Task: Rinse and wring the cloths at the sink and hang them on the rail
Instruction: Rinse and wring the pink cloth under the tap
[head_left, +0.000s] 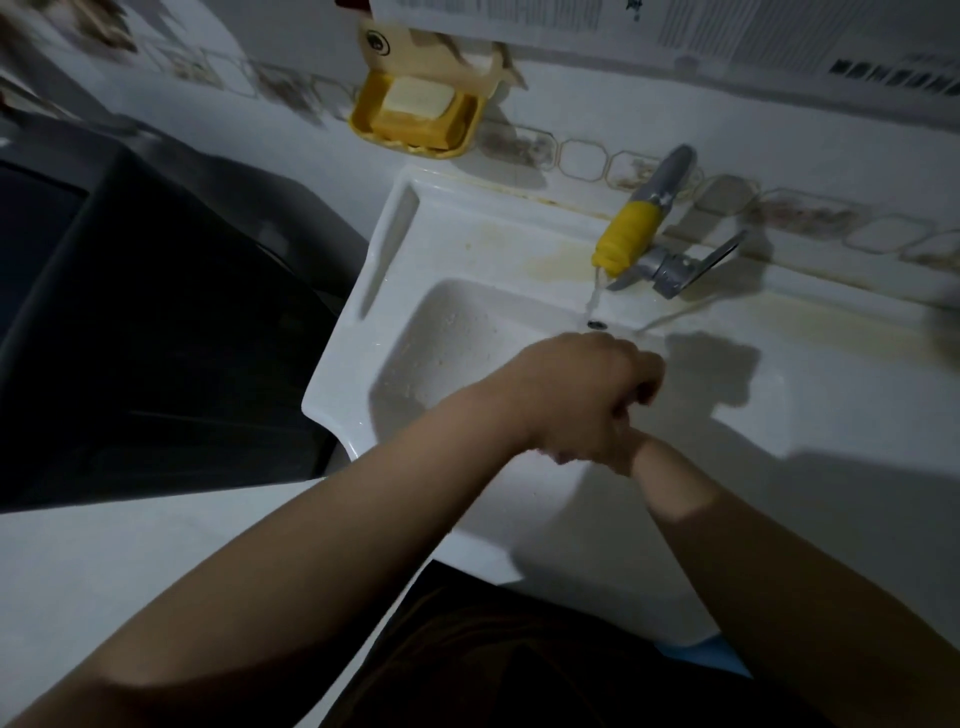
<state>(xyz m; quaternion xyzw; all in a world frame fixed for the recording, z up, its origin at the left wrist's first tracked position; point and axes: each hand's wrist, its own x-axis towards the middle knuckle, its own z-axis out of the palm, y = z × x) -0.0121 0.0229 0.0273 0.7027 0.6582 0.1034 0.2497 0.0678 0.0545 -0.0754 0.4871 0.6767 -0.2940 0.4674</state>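
You held both hands together low in the sink (363, 291), just under the running tap (626, 241), likely so the water could fall on them. Your left hand (582, 395) lay on top with fingers curled, but I could not tell what it held. Your right hand (631, 449) was mostly hidden below it. No cloth or rail showed anywhere.

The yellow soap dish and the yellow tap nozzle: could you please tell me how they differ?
The soap dish is a wide, shallow tray fixed on the wall, while the tap nozzle is a narrow ribbed sleeve on the metal tap over the sink. The soap dish holds a pale soap bar; the tap nozzle lets out running water. Both are yellow.
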